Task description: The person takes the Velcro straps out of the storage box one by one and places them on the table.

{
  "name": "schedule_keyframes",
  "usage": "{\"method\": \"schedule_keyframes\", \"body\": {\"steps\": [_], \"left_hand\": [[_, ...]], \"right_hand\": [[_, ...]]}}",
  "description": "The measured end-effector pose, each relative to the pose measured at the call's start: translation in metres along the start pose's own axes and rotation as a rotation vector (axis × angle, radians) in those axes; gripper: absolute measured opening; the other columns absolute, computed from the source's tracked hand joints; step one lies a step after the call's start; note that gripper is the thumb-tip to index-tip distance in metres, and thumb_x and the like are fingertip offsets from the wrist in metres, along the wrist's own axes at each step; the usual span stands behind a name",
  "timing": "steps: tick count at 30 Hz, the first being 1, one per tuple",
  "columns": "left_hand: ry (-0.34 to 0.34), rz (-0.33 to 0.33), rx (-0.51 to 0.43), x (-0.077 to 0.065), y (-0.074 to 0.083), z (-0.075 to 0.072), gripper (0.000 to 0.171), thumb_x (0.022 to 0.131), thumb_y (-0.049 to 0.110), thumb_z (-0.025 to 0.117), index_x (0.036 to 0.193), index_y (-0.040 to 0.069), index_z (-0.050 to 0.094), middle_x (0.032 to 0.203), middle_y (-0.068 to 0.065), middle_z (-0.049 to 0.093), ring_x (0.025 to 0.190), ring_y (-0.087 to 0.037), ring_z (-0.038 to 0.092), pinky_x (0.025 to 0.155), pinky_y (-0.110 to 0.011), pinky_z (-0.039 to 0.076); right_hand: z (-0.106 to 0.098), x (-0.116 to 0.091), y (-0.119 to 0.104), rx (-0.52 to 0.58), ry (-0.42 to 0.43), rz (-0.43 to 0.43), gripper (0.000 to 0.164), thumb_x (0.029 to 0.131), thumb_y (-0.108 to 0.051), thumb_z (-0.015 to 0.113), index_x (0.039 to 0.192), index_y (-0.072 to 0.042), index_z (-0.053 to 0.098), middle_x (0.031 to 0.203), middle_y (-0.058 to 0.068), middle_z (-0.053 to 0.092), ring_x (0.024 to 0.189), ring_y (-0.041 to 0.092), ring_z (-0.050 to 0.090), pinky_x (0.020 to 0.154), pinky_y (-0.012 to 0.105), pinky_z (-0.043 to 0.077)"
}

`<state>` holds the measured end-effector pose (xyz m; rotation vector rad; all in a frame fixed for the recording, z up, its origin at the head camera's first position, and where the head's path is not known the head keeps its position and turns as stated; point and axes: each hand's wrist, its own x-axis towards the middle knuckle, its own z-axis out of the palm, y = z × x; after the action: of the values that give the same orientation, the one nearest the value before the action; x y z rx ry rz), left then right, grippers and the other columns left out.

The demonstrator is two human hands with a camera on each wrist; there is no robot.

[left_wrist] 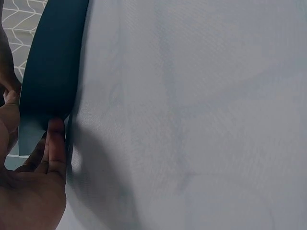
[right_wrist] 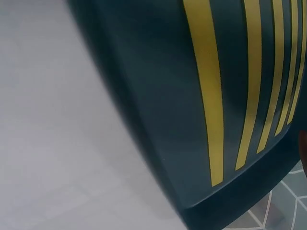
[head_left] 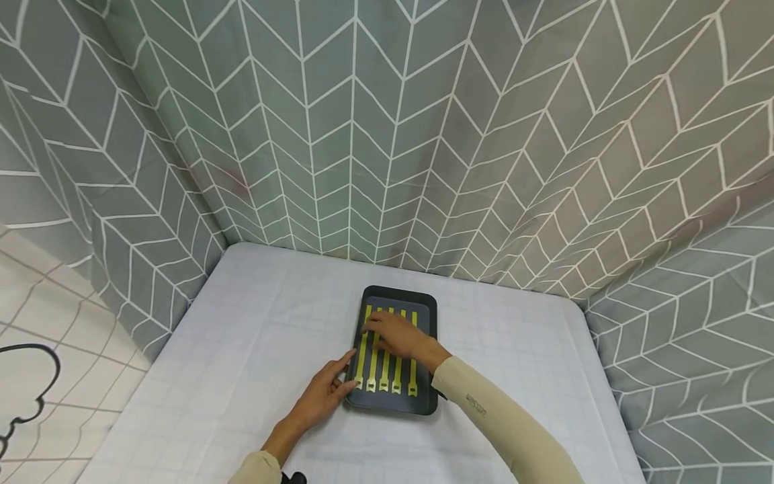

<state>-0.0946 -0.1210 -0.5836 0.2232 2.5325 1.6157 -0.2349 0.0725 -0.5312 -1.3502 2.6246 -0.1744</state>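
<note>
A dark rectangular tray holds several yellow cable-tie straps laid side by side lengthwise, their notched, slotted heads at the near end. My right hand reaches over the tray from the right, its fingers bent down onto the leftmost strap and its thumb near the neighbouring one. My left hand is at the tray's left side, index finger along the rim and thumb over the leftmost strap's head. In the left wrist view, extended fingers touch the tray's outer wall. The right wrist view shows the straps' plain ends lying flat.
The tray stands on a table with a white cloth. Grey curtains with white zigzag lines hang behind and at the sides. A pale patterned sheet lies at the far left.
</note>
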Motion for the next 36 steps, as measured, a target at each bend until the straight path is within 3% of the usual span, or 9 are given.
{"method": "schedule_keyframes", "body": {"steps": [17,36], "left_hand": [[-0.015,0.004,-0.003,0.002,-0.003,-0.001,0.064,0.098,0.017,0.066,0.155,0.011,0.038,0.122,-0.017,0.058,0.075,-0.004,0.054,0.067,-0.021,0.049],[-0.012,-0.034,-0.026,0.003,-0.002,0.001,0.063,0.098,0.017,0.066,0.155,0.012,0.039,0.122,-0.018,0.057,0.076,-0.005,0.054,0.068,-0.021,0.049]], "right_hand": [[0.01,0.02,0.001,0.176,-0.032,-0.044,0.015,0.089,-0.019,0.078,0.103,-0.016,0.076,0.113,0.0,0.063,0.108,0.017,0.059,0.095,0.032,0.049],[0.02,0.021,0.003,0.127,-0.005,-0.111,0.011,0.086,-0.016,0.081,0.096,-0.019,0.079,0.108,-0.001,0.064,0.104,0.014,0.06,0.095,0.032,0.049]]}}
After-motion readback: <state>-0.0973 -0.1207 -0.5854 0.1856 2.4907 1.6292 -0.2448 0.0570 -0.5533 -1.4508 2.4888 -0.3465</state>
